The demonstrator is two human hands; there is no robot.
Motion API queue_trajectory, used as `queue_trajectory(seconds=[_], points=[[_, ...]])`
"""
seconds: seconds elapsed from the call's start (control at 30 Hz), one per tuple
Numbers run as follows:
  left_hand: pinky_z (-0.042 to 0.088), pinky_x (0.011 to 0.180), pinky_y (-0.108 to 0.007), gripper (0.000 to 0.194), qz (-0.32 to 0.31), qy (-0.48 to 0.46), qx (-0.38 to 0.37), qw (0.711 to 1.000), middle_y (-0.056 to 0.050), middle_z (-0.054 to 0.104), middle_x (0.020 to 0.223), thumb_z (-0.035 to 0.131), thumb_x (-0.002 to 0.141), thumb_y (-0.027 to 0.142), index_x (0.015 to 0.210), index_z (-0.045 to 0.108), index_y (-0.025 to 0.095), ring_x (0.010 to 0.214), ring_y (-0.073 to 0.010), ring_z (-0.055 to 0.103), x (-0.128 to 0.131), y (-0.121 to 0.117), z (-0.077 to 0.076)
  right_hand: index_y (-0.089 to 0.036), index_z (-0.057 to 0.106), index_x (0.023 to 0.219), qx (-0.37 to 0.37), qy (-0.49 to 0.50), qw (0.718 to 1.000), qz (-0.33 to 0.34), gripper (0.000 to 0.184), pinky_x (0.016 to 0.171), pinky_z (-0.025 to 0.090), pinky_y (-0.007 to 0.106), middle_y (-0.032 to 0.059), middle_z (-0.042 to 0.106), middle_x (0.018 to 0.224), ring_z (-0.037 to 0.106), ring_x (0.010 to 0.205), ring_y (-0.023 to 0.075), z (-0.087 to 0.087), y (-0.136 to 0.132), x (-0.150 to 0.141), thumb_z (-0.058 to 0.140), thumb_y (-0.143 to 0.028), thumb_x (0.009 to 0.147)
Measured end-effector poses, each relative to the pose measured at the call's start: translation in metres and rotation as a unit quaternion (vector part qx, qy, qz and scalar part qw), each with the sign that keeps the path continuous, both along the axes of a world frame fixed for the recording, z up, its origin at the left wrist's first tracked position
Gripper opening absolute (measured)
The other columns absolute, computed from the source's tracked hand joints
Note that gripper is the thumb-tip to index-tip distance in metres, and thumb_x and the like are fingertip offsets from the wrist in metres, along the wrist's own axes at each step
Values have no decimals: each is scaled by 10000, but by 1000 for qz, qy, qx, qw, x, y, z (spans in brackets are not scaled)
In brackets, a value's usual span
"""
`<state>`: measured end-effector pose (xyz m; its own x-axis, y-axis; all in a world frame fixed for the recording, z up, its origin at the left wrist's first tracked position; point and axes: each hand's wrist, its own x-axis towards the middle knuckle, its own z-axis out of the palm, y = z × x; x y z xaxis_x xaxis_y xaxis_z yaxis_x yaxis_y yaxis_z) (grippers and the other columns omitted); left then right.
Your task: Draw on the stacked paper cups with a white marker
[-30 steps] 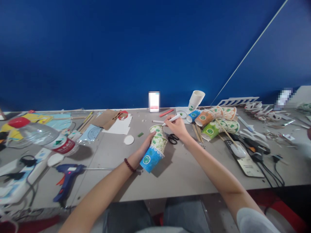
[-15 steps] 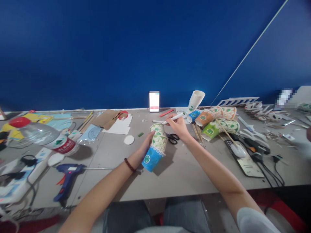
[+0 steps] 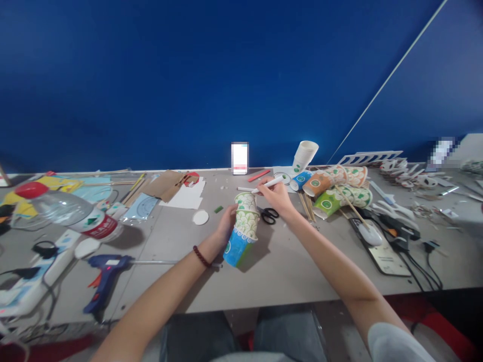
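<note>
My left hand (image 3: pixel 226 223) is wrapped round a stack of paper cups (image 3: pixel 246 221), joined end to end and tilted. Its lowest cup is blue with a green edge; the upper ones are white with green leaf and scale drawings. In my right hand (image 3: pixel 277 197) is a white marker (image 3: pixel 270 185), pinched between the fingers. The marker's tip is at the top rim of the stack; whether it touches I cannot tell. Black-handled scissors (image 3: pixel 269 215) lie just right of the stack, their blades partly hidden behind it.
Finished-looking cup stacks (image 3: pixel 341 198) lie at the right, near plain white cups (image 3: pixel 305 155). A blue glue gun (image 3: pixel 107 279), a large bottle (image 3: pixel 75 213) and a power strip (image 3: pixel 41 281) occupy the left. A propped phone (image 3: pixel 240 159) stands at the wall.
The cup stack has turned slightly about its length in my left hand, so a green patch now shows on the blue cup. My right hand has hardly moved.
</note>
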<state>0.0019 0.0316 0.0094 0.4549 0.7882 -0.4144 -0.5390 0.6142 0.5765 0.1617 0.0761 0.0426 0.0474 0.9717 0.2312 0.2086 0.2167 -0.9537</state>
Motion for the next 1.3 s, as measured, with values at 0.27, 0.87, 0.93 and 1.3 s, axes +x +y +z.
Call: queue_trajectory(seconds=[0.27, 0.87, 0.93, 1.3], points=[[549, 683, -347, 388, 24, 4, -10, 1000, -118, 729, 803, 506, 802, 318, 1060, 671, 81, 697, -252, 696, 0, -1, 5, -185, 643, 722, -13, -13, 1000, 3, 126, 675, 545, 276, 22, 702, 735, 684, 714, 182, -2, 1, -1, 616, -298, 674], [550, 669, -350, 432, -24, -17, -17, 999, -135, 731, 784, 456, 881, 408, 1062, 674, 82, 663, -243, 692, -4, -1, -7, -184, 658, 703, -16, -23, 1000, -2, 114, 630, 501, 250, 26, 712, 776, 644, 683, 161, 3, -4, -2, 613, -277, 654], [550, 668, -349, 435, -27, -18, -21, 999, -136, 731, 783, 458, 879, 411, 1061, 674, 81, 662, -241, 692, -4, 0, -8, -186, 657, 701, -18, -26, 1000, -2, 111, 633, 503, 255, 23, 708, 765, 638, 673, 160, 3, -4, -2, 613, -275, 654], [551, 664, -349, 435, -18, -17, -39, 999, -135, 729, 781, 421, 893, 389, 1069, 675, 83, 643, -235, 688, -2, -2, 1, -186, 661, 709, -14, -20, 1000, 0, 104, 647, 526, 266, 18, 697, 719, 658, 687, 174, -2, -1, 0, 613, -265, 660]])
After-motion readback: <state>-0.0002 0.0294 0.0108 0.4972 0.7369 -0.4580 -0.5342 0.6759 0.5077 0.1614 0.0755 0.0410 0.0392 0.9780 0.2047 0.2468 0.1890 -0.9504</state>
